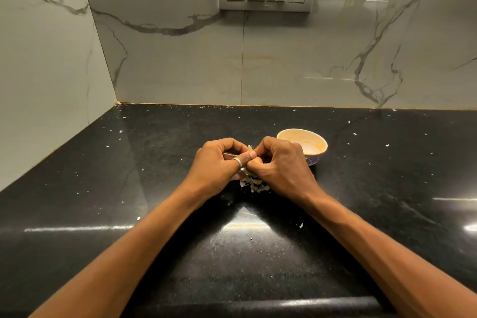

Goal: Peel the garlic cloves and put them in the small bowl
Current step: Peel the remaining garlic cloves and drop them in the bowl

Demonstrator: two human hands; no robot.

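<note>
Left grip [218, 162], right grip [278, 165]; papery clove [250, 148]

Polished stone, glazed ceramic, papery husk.
The table [361, 214] is black stone, finely speckled and polished to a mirror gloss. The wall tiles [180, 64] are smooth, glossy and grey-veined (real marble or a print, cannot tell). The switch plate [267, 6] looks like satin plastic. The small bowl [320, 148] is glazed ceramic, cream and shiny inside. The ring [238, 162] is bright metal. The garlic clove [250, 148] shows a dry, papery husk, and the peel scraps [254, 185] are thin, matt and crinkled.
</note>
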